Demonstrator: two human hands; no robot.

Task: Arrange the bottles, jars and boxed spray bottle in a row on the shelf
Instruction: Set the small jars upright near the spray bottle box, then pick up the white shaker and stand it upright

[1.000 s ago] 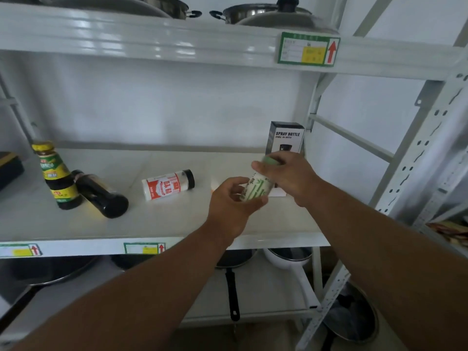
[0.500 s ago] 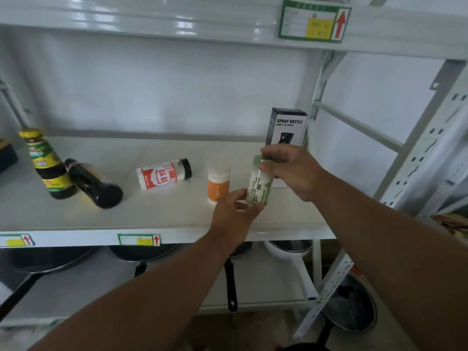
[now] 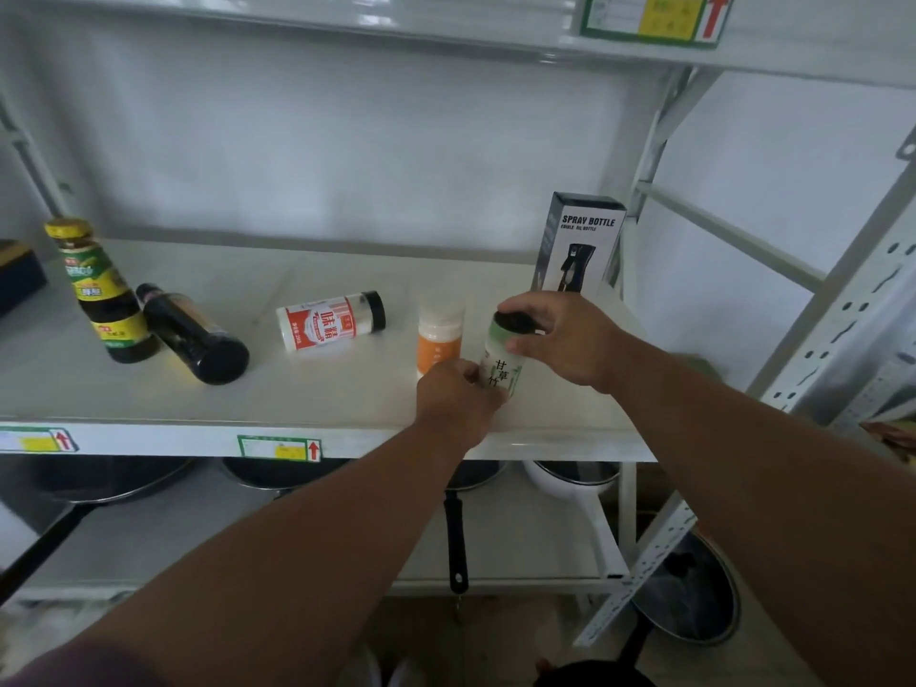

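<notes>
Both hands hold a green-and-white jar [image 3: 501,358] upright near the shelf's [image 3: 347,409] front right. My right hand [image 3: 560,337] grips its dark cap from above; my left hand [image 3: 453,401] holds its base. An orange jar [image 3: 438,342] with a white cap stands just to the left of it. The boxed spray bottle [image 3: 580,242] stands upright behind, at the right end. A red-and-white jar [image 3: 329,322] lies on its side in the middle. At the left a dark bottle [image 3: 193,334] lies down beside an upright yellow-capped sauce bottle [image 3: 99,290].
A white perforated upright post [image 3: 813,339] and diagonal braces border the shelf on the right. An upper shelf [image 3: 446,37] hangs overhead. Pans and pot lids [image 3: 575,476] sit on the lower shelf. A dark box [image 3: 17,277] is at the far left edge.
The green-and-white jar went from tilted to upright and came down towards the shelf beside the orange jar. My left hand slid to its base. The camera view shifted closer and lower.
</notes>
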